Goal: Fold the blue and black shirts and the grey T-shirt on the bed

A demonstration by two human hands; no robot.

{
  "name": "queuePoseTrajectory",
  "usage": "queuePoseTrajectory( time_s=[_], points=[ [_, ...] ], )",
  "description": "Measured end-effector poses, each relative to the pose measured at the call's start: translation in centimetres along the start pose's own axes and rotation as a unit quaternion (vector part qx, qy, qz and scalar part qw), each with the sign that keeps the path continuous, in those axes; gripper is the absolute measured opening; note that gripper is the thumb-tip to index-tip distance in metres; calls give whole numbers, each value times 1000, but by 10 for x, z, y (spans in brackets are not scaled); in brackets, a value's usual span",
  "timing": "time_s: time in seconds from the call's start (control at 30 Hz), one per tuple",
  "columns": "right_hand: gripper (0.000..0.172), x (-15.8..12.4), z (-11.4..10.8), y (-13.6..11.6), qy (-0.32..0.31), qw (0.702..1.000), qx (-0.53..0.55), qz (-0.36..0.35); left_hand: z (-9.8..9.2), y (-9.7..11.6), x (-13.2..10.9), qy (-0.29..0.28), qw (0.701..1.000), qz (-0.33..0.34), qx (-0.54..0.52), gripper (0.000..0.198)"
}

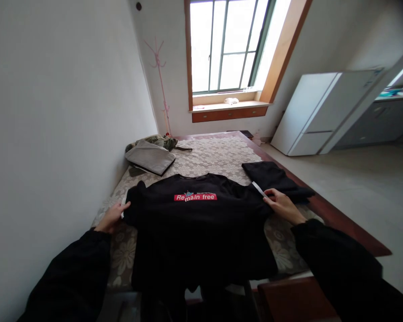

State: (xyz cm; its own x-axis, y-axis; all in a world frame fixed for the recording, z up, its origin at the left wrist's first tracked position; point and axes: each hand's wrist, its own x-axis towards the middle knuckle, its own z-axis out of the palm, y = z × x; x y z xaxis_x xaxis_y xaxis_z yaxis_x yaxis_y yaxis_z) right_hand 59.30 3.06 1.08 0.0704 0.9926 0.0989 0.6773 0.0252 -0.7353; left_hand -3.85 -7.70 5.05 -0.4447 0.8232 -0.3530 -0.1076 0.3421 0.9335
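A black T-shirt (201,232) with a red "Remain free" print lies spread out across the table, its neckline away from me and its lower edge hanging toward me. My left hand (113,215) pinches the white-trimmed cuff of the left-side sleeve. On the other side, my right hand (284,205) grips the opposite sleeve by its white-edged cuff. Just beyond that hand lies a folded black garment (272,176).
A patterned floral tablecloth (215,154) covers the dark red wooden table (352,228). Against the left wall rest a grey folded item (151,156) and a camouflage cloth (161,141). Farther off stand a pink coat rack (161,85) and a white fridge (317,112).
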Motion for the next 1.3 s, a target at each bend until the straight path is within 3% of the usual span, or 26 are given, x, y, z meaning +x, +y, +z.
queuePoseTrajectory(
  time_s=[0.1,0.17,0.27,0.37,0.43,0.57,0.67,0.77,0.9,1.0,1.13,1.3],
  points=[
    [29,-12,8,4,9,999,-34,-15,-6,-20,7,-5,996,16,84,38],
    [39,-17,12,4,-6,999,-15,-32,-9,-28,10,5,993,31,115,60],
    [45,-18,13,1,-91,994,26,-61,-10,-28,8,-25,988,65,140,91],
    [45,-19,12,-3,-160,984,55,-63,-8,-23,-1,-58,967,140,204,78],
    [50,-23,10,-5,-140,986,79,-43,-6,-25,-11,-33,957,173,230,67],
    [63,-43,1,-3,-84,990,116,-13,-8,-42,-30,36,959,165,229,74],
    [66,-54,-10,1,-92,993,67,-40,-15,-52,-33,75,943,191,262,75],
    [62,-52,-18,-5,-83,993,-23,-78,-20,-45,-25,82,906,235,341,71],
    [41,-22,-13,-38,-6,978,-107,-181,-5,-14,-4,17,827,305,471,49],
    [36,19,7,-67,-55,962,-118,-241,25,14,23,-27,785,335,520,42],
    [31,74,45,-81,-101,963,-182,-170,59,37,72,-43,795,273,540,40],
    [23,99,66,-66,-130,963,-194,-137,61,34,111,-36,802,256,539,34]
  ],
)
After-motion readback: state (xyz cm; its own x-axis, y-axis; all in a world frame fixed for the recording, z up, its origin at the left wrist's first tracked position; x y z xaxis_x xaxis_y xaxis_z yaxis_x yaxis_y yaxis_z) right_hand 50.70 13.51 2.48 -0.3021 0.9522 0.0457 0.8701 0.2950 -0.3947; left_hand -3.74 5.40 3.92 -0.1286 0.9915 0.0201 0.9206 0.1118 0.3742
